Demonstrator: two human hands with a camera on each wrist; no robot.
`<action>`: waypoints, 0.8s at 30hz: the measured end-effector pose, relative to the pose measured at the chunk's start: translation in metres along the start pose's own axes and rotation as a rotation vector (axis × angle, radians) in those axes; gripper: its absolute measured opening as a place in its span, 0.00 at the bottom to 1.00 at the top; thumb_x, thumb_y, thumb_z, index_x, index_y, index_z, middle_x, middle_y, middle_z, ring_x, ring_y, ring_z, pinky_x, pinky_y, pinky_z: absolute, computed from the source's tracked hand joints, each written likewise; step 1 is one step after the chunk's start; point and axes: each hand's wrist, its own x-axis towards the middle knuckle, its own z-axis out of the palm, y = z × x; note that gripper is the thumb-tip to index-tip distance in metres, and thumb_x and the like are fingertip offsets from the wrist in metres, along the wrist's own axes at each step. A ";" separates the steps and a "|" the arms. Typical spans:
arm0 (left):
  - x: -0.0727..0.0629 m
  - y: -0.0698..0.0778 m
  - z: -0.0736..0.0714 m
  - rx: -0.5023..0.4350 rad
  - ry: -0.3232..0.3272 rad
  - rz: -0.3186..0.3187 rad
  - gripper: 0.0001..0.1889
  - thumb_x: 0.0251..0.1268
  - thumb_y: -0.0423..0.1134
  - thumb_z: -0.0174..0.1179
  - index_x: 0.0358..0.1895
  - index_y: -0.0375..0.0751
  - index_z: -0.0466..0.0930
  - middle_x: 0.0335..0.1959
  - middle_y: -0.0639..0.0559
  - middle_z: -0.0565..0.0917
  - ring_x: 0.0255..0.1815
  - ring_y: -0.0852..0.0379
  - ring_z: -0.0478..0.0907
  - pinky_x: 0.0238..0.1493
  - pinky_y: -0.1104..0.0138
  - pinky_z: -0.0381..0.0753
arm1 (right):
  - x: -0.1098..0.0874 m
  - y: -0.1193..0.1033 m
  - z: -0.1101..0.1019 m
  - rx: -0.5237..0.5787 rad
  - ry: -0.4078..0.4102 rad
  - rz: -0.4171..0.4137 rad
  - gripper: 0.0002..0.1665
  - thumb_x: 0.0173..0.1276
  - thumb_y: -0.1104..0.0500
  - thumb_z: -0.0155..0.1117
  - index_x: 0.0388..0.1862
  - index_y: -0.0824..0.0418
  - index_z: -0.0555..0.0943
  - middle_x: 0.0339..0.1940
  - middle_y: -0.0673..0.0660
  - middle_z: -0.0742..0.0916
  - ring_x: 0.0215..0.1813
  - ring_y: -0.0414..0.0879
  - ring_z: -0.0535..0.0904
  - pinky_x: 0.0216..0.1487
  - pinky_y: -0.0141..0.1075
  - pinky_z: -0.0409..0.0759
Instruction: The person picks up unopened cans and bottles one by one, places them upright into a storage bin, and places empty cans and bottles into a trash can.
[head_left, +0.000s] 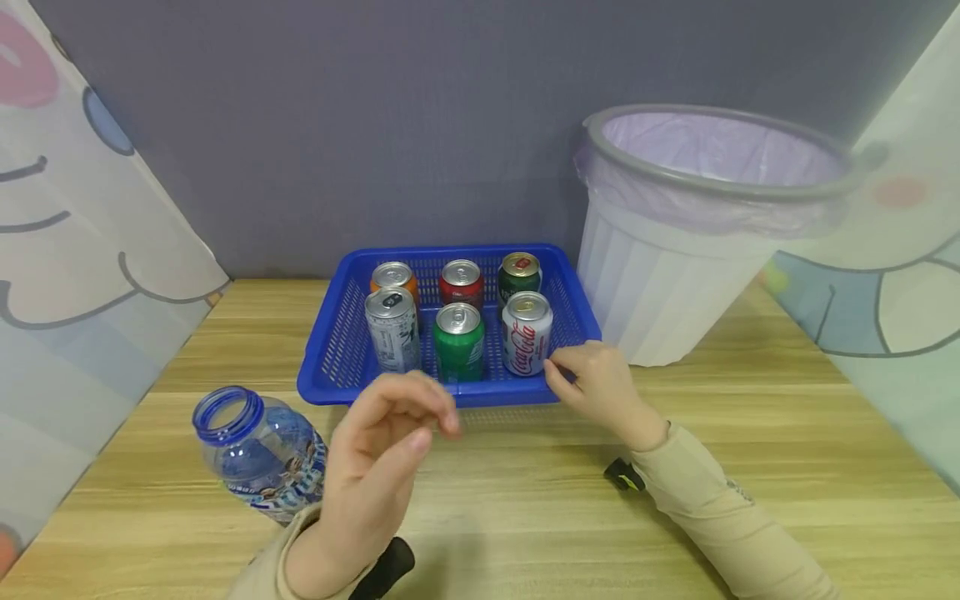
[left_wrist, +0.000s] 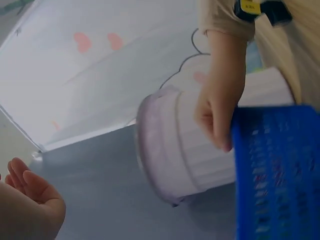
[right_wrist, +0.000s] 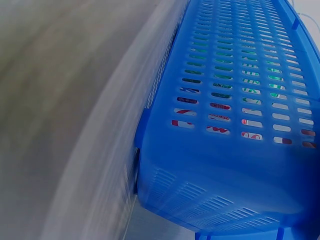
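Note:
My left hand is raised in front of the blue basket, its fingers loosely bent with nothing between them; the left wrist view shows part of it too. At the basket's front right corner, my right hand hovers by the rim with loosely curled fingers, close to a white Coca-Cola can. Whether its fingertips touch the rim is unclear. The blue plastic basket holds several upright drink cans, including a green can and a patterned silver can. The right wrist view shows the slotted basket wall but no hand.
Left of the basket, a clear bottle with a blue neck and no cap leans on the wooden table. A white trash bin with a lilac liner stands at the back right. Behind is a grey wall.

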 end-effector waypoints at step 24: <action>0.033 -0.074 -0.012 1.203 -0.135 -0.283 0.03 0.61 0.32 0.56 0.33 0.39 0.80 0.29 0.50 0.81 0.31 0.55 0.78 0.34 0.64 0.78 | 0.001 0.000 0.000 -0.004 -0.009 0.006 0.18 0.56 0.59 0.55 0.10 0.55 0.65 0.08 0.46 0.68 0.13 0.38 0.60 0.17 0.33 0.59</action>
